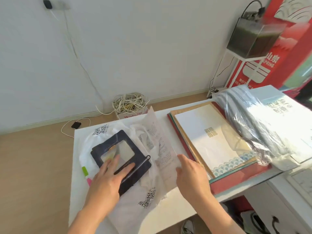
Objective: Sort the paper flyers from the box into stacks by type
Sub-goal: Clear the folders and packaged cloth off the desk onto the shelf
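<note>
White tabletop (pixel 170 215) fills my remote head view. Left hand (pixel 108 179) lies flat, fingers straight, pressing a dark blue windowed card (pixel 141 168) turned cornerwise on crumpled white wrapping (pixel 94 141). Right hand (pixel 190 173) sets extended fingers against a thin printed sheet (pixel 158 137) standing on edge, long axis running away from me; I cannot tell whether the thumb pinches it. Just right, a flyer stack (pixel 202 129) lies flat, its wave border nearest me.

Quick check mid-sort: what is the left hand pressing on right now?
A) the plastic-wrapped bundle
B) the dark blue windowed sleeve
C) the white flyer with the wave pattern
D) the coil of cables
B: the left hand lies with straight fingers flat on the dark blue windowed sleeve.
</note>
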The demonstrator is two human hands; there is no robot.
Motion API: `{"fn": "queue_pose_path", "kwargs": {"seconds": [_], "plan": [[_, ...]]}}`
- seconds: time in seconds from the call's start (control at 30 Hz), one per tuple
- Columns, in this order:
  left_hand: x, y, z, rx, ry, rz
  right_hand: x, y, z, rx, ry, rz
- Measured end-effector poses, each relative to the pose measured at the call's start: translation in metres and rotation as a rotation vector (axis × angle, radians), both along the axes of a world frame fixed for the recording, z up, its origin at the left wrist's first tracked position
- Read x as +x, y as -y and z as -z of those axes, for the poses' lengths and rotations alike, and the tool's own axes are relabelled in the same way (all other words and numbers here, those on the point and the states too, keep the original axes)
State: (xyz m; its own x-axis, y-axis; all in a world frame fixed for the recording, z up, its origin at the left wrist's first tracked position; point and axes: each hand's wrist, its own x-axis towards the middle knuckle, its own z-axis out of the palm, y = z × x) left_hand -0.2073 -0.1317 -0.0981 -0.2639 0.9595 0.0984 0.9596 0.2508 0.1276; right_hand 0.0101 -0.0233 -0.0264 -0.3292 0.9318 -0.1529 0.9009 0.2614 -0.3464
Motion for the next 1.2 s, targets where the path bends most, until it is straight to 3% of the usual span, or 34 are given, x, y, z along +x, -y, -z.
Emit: {"fn": "queue_pose_path", "kwargs": {"seconds": [0.13, 0.2, 0.33, 0.47, 0.7, 0.83, 0.93, 1.07, 1.13, 1.2], "plan": [[-0.006, -0.01, 0.001, -0.105, 0.128, -0.091, 0.026, -0.035, -0.048, 0.204, -0.167, 0.084], [-0.011, -0.017, -0.003, -0.037, 0.174, -0.077, 0.058, -0.058, -0.067, 0.189, -0.248, 0.226], [-0.017, -0.041, -0.018, 0.003, 0.05, -0.153, 0.117, -0.086, -0.066, 0.092, -0.377, 0.521], [-0.027, -0.062, -0.023, -0.122, 0.037, -0.23, 0.147, -0.111, -0.019, 0.018, -0.3, 0.64], [-0.038, -0.089, -0.038, -0.354, 0.069, -0.386, 0.163, -0.133, 0.012, 0.06, 0.158, 0.495], [-0.036, -0.09, -0.046, -0.242, 0.035, -0.36, 0.153, -0.126, -0.005, 0.108, 0.351, 0.369], [-0.039, -0.083, -0.055, -0.125, 0.191, -0.3, 0.117, -0.107, -0.02, 0.209, 0.204, 0.203], [-0.035, -0.082, -0.068, -0.07, 0.307, -0.185, 0.032, -0.064, -0.011, -0.158, -0.204, -0.102], [-0.033, -0.078, -0.065, 0.015, 0.175, -0.204, -0.014, -0.041, 0.005, -0.312, -0.155, -0.224], [-0.031, -0.063, -0.056, 0.072, 0.087, -0.329, -0.046, -0.027, 0.018, -0.313, -0.065, -0.242]]}}
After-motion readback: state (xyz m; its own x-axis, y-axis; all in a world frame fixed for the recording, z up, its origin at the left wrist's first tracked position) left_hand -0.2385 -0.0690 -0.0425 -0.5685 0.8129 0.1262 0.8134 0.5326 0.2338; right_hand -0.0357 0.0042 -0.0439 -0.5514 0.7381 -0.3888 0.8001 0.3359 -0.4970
